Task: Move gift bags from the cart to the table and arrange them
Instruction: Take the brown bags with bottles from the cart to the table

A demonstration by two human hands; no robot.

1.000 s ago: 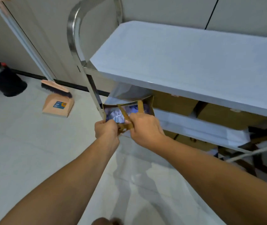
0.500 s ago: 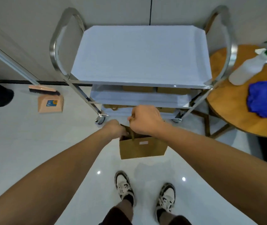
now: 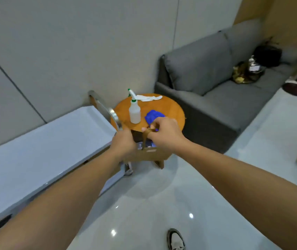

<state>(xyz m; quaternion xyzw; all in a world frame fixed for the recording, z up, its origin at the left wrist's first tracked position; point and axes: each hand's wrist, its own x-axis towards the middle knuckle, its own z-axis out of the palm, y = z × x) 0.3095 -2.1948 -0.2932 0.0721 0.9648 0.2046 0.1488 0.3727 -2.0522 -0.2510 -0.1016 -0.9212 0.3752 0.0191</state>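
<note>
A brown paper gift bag [image 3: 148,155] hangs in the air in front of the round wooden table [image 3: 173,107], its open top showing blue and white contents. My right hand [image 3: 164,131] pinches one paper handle of the bag. My left hand [image 3: 124,143] grips the bag's left upper edge, where the other handle is hidden. The steel cart [image 3: 41,147] with its white top shelf stands to the left, its lower shelves out of sight.
On the table stand a white spray bottle [image 3: 134,112], a blue cloth [image 3: 153,116] and a white cloth [image 3: 149,97]. A grey sofa [image 3: 216,83] with dark items sits behind the table. The cart's steel handle [image 3: 106,112] rises beside the table. My shoe [image 3: 175,239] is on glossy floor.
I have turned right from the cart toward the round table. The bag has been carried up and to the right, from low before the cart to the table's near edge, both hands still holding it.
</note>
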